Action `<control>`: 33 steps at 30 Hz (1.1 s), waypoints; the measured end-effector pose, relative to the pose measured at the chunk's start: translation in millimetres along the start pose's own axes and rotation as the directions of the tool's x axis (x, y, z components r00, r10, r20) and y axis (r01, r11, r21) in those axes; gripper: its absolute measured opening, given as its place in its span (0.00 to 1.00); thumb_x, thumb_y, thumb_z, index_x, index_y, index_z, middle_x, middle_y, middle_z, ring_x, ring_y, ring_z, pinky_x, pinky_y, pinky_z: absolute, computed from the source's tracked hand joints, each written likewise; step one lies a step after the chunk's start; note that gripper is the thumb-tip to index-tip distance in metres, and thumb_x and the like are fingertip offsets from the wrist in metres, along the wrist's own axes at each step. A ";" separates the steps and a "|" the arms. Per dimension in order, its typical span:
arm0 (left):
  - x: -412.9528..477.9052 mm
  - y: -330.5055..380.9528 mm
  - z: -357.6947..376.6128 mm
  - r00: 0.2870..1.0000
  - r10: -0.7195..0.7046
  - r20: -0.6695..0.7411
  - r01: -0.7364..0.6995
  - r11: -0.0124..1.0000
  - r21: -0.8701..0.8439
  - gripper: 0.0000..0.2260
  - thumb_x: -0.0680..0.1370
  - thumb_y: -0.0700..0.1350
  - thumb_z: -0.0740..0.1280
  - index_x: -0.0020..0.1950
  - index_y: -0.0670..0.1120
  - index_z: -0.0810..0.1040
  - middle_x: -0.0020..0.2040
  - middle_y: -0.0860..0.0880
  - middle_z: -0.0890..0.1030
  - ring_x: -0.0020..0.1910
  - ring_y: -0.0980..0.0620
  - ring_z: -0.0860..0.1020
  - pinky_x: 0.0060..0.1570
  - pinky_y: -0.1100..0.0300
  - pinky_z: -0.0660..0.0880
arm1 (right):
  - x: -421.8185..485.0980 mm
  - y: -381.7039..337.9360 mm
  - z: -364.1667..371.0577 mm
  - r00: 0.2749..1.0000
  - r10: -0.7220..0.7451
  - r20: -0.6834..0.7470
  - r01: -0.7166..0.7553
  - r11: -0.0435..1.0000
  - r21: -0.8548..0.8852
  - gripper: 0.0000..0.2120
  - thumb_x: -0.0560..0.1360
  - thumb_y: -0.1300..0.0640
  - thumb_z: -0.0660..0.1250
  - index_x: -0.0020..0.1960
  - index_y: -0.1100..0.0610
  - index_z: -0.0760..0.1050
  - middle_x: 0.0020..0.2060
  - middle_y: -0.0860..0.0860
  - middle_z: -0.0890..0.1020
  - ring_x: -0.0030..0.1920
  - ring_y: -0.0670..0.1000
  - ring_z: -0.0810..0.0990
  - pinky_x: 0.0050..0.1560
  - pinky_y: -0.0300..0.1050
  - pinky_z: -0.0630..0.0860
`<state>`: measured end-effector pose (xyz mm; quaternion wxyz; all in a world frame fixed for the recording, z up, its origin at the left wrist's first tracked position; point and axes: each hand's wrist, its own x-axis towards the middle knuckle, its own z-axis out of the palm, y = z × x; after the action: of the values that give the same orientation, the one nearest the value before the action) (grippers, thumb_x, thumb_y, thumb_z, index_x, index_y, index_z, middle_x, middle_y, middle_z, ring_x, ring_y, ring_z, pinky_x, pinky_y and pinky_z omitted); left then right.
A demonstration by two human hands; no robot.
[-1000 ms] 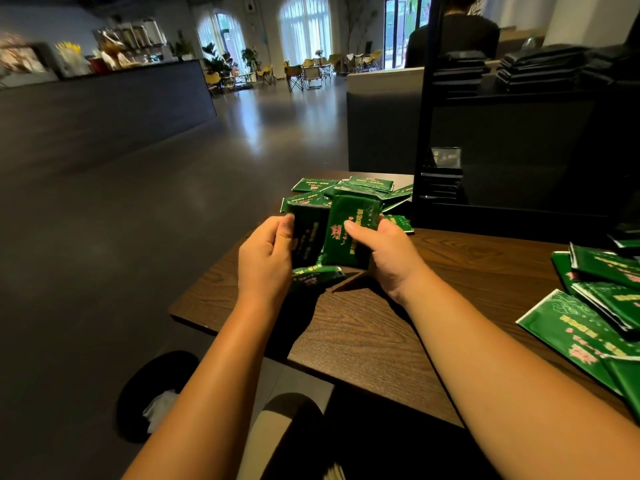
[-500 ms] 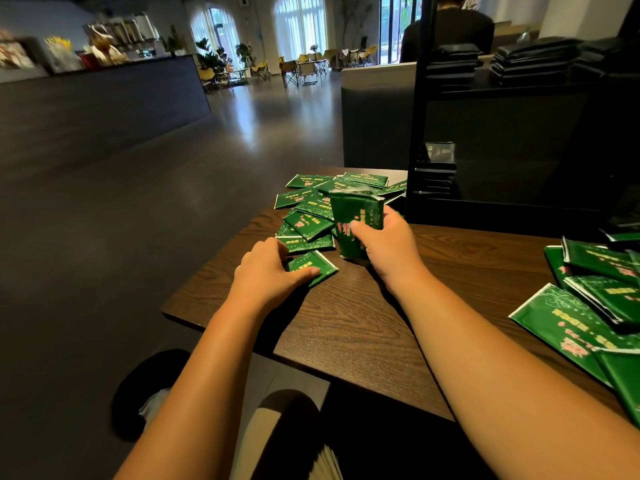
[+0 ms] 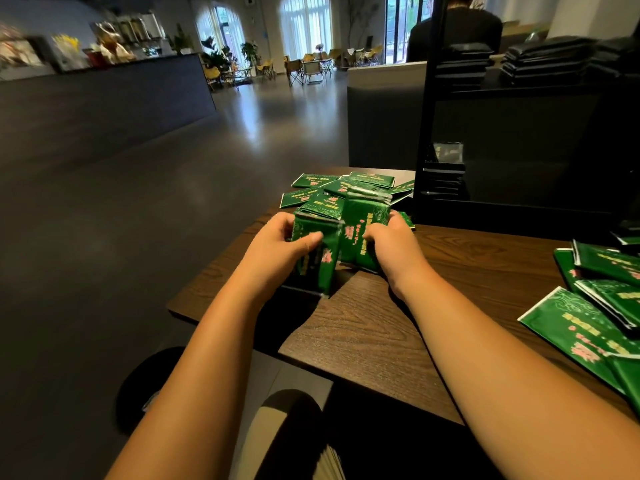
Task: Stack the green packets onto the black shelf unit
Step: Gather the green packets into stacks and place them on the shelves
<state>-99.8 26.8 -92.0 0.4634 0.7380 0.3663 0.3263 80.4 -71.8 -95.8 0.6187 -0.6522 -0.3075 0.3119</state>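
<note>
My left hand grips a bundle of green packets stood on edge at the table's near left corner, thumb across the front. My right hand holds a second upright bundle of green packets pressed against the first. Behind them, several loose green packets lie flat in a pile. The black shelf unit stands on the table just right of that pile, with dark packet stacks on its shelves.
More green packets lie spread at the right edge of the wooden table. A person in black sits beyond the shelf. Open floor lies to the left, with a dark stool below the table edge.
My left hand lifted off the flat packets on the table and now grips an upright bundle, brought against the bundle in my right hand.
</note>
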 end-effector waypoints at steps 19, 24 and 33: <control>91.2 -18.8 32.8 0.978 -0.024 0.205 -0.115 0.764 0.635 0.42 0.72 0.49 0.68 0.87 0.52 0.61 0.88 0.46 0.57 0.87 0.41 0.54 0.85 0.41 0.54 | 15.0 18.7 2.0 0.970 -0.190 -0.155 0.163 0.971 -0.172 0.23 0.76 0.53 0.72 0.70 0.49 0.73 0.58 0.49 0.84 0.56 0.51 0.83 0.51 0.51 0.80; 106.0 -20.0 48.4 0.979 0.083 0.188 -0.190 0.712 0.676 0.35 0.72 0.50 0.62 0.81 0.53 0.71 0.81 0.49 0.72 0.80 0.43 0.69 0.76 0.42 0.70 | 29.1 22.7 -2.3 0.954 -0.188 -0.232 0.165 0.980 -0.115 0.12 0.77 0.60 0.71 0.57 0.49 0.75 0.47 0.46 0.84 0.46 0.48 0.84 0.43 0.47 0.78; 94.9 -23.5 43.6 0.930 0.359 -0.084 -0.230 0.744 0.628 0.18 0.78 0.44 0.67 0.66 0.57 0.82 0.59 0.52 0.86 0.61 0.43 0.81 0.56 0.46 0.80 | 40.2 26.4 -4.7 0.943 -0.121 -0.309 0.128 0.992 0.002 0.09 0.78 0.60 0.71 0.55 0.50 0.76 0.47 0.48 0.84 0.46 0.49 0.84 0.46 0.48 0.82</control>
<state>-20.5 94.5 -115.8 0.1048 0.8593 0.3742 0.3327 109.3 -44.3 -123.0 0.6846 -0.6653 -0.2446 0.1701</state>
